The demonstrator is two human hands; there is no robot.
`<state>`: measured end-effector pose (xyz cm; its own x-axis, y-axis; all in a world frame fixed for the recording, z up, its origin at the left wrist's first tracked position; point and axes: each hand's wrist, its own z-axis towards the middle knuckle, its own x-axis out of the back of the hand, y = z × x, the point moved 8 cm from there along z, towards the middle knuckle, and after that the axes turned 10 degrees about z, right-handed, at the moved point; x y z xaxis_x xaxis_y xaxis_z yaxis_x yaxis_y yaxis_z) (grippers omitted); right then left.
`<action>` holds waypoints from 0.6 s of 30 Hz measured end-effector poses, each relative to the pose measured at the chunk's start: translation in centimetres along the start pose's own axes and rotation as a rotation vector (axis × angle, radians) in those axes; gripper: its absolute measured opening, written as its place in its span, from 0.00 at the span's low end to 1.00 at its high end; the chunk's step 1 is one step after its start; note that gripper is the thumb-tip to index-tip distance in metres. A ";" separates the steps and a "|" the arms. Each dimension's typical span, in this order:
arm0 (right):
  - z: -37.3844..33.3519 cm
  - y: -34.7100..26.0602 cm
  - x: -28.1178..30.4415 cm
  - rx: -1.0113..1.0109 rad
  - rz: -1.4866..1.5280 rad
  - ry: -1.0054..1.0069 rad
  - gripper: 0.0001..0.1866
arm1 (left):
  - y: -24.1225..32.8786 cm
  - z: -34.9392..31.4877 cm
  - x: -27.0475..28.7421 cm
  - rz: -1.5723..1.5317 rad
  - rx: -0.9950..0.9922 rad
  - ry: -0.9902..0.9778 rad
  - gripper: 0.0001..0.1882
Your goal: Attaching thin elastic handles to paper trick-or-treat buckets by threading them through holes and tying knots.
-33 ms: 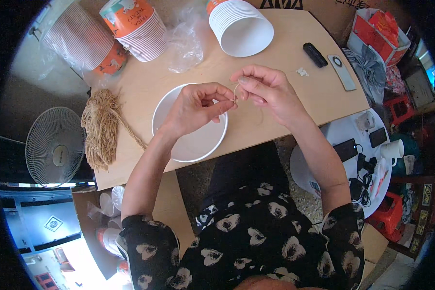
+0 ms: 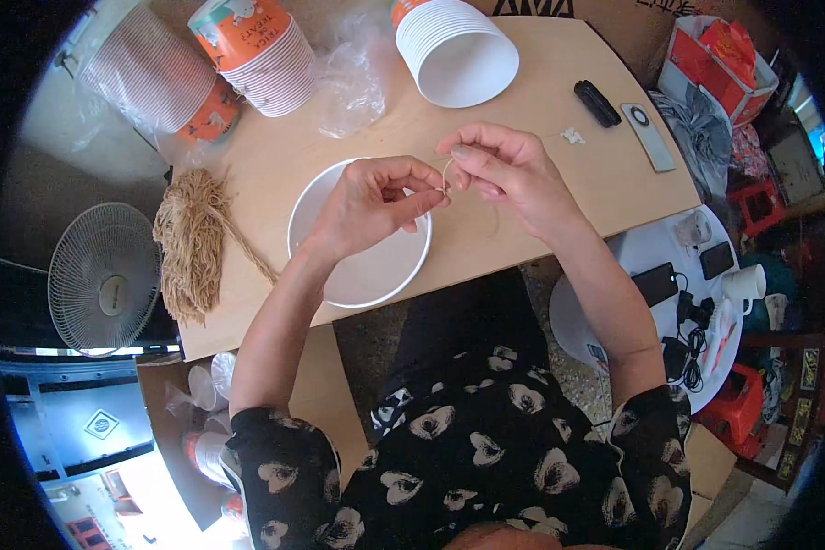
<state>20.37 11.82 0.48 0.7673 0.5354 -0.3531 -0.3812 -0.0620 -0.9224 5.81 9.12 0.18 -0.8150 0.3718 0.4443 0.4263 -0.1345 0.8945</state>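
My left hand (image 2: 380, 202) is above a round white paper bucket (image 2: 376, 275), thumb and forefinger pinched on a thin pale string (image 2: 446, 172). The string arches up from that pinch to my right hand (image 2: 509, 174), which is closed on its other part over the tabletop. A faint loose length seems to hang below the right fingers. The white bucket stands at the table's near edge, partly hidden by my left hand and forearm. To its left lies a thick hank of tan twine (image 2: 192, 243), with one twisted strand trailing toward my left forearm.
Stacked paper buckets (image 2: 270, 69) and crumpled clear plastic (image 2: 353, 92) line the table's far side; another bucket stack (image 2: 458, 69) lies tipped. At right are a black case (image 2: 598, 104), a phone (image 2: 649, 137) and a white scrap (image 2: 573, 137). A fan (image 2: 105, 280) stands left.
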 end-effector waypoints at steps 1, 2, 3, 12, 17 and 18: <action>0.0 -0.2 -0.1 0.005 -0.021 -0.025 0.11 | -0.1 0.1 0.1 -0.001 0.000 -0.001 0.07; 0.0 -0.3 -0.2 0.010 -0.041 -0.051 0.11 | -0.2 0.1 0.1 0.009 -0.006 -0.005 0.07; -0.1 -0.2 -0.2 0.010 -0.042 -0.051 0.11 | -0.2 0.1 0.1 0.019 -0.012 -0.009 0.07; -2.3 -2.1 0.1 0.248 -0.549 0.079 0.08 | 0.4 0.0 0.3 -0.101 0.040 0.020 0.08; -1.8 -1.0 -0.6 0.246 -0.638 0.160 0.09 | 0.8 -0.1 0.3 -0.071 0.007 0.057 0.08; -1.7 -0.9 -0.7 0.247 -0.639 0.159 0.09 | 0.9 -0.2 0.4 -0.057 0.001 0.070 0.08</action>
<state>21.06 10.02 1.31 0.9388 0.2726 0.2107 0.0783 0.4268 -0.9010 5.78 9.01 1.17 -0.8637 0.3136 0.3946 0.3784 -0.1137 0.9186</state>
